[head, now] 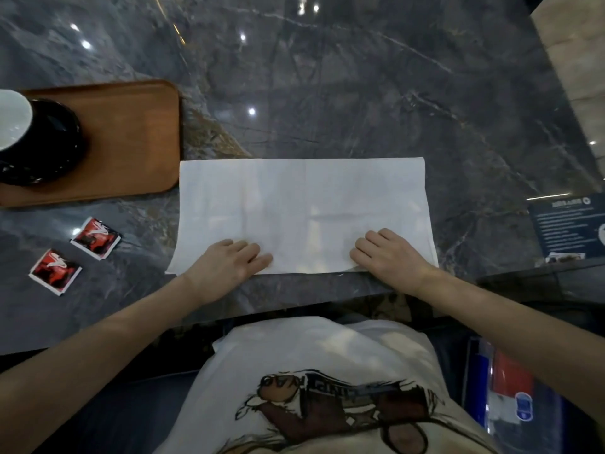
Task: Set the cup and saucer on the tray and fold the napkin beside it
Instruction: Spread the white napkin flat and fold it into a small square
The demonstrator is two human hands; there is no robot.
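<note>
Both hands, left hand [234,258] and right hand [388,253], press flat and spread on the white paper napkin's [304,204] near edge (cup already on tray); pinching both corners together should fold it evenly.

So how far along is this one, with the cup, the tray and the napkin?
Done: the cup sits on its saucer on the tray. In hand: the napkin lies flat beside the tray, left hand and right hand pressing its near edge. Left: folding it smaller; it looks at most folded once.
</note>
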